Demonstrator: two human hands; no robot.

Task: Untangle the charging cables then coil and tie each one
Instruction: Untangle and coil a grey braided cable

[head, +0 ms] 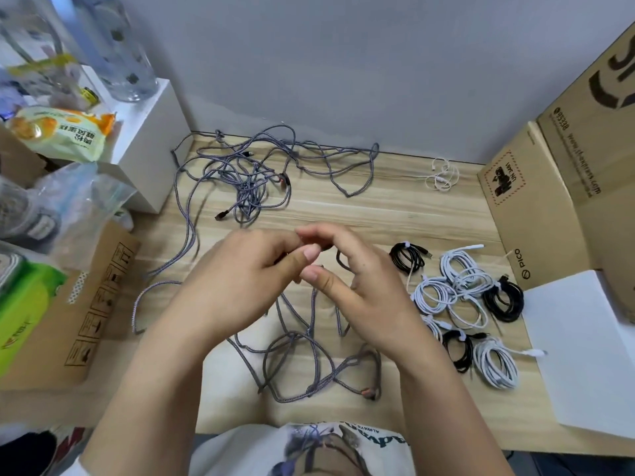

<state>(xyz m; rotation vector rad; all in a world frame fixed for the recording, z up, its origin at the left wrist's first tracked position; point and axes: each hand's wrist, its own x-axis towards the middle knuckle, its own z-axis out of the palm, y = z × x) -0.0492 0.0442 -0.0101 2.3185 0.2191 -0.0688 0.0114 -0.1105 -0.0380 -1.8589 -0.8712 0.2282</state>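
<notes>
Light wood desk (pixel 395 207), grey wall (pixel 309 63), cardboard boxes (pixel 549 187) w/ white shelf (pixel 151 132), maybe

We see a light wooden table (pixel 395 207) set against a grey wall. On it, toward the back left, lies a tangle of grey braided cables (pixel 247 173), and more grey loops (pixel 309 359) lie near the front edge. At the right sit coiled white cables (pixel 460 286) and coiled black cables (pixel 503 300), side by side. A small white cord (pixel 441 175) lies near the back. A white sheet (pixel 584 348) rests at the right edge.
</notes>
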